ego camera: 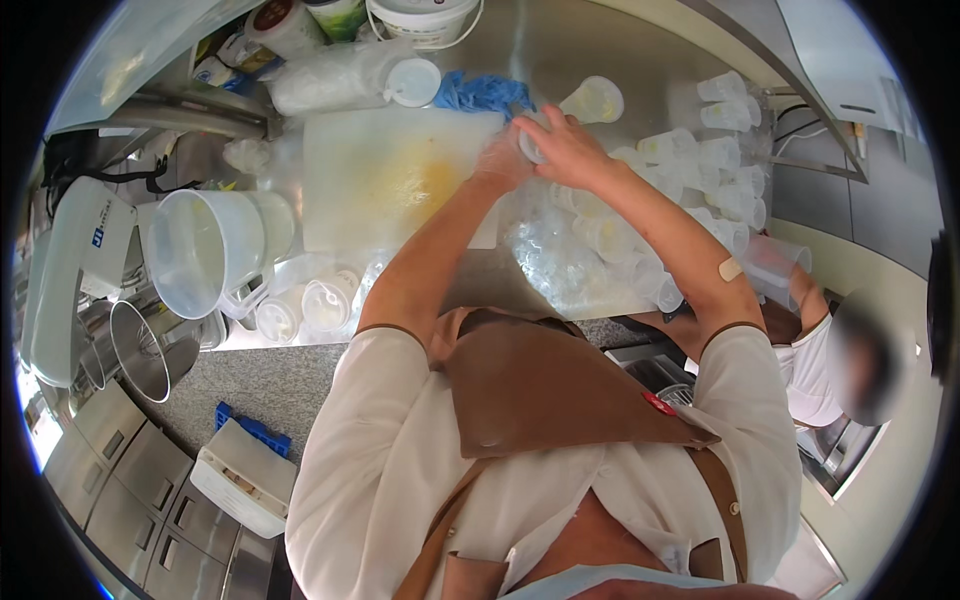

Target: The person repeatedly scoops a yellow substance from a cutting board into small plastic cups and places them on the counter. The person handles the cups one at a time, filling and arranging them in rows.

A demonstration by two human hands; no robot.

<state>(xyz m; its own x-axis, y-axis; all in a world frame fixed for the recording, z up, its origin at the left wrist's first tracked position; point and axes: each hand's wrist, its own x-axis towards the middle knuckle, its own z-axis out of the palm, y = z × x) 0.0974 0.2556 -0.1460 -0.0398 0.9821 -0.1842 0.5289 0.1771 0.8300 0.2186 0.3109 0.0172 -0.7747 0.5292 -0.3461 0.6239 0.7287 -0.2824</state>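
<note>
My left hand (pixel 504 159), in a thin clear glove, and my right hand (pixel 570 148), whose glove I cannot make out, meet over the steel table (pixel 645 45). Between them is a clear plastic cup or lid (pixel 532 139). The right fingers spread over it and the left fingers close on its near side. Just beyond lies a crumpled blue glove or film (pixel 484 93). A clear cup with pale yellow contents (pixel 602 100) lies tilted behind my right hand. Left of my hands is a white cutting board (pixel 375 165) with a wet yellow stain.
Many clear plastic cups (pixel 667 146) stand at the right. A large clear measuring jug (pixel 187 251), lidded tubs (pixel 328 301) and a stand mixer (pixel 71 277) are at the left. A white bucket (pixel 424 22) stands at the back. A co-worker (pixel 814 367) holds a clear container (pixel 772 262) at far right.
</note>
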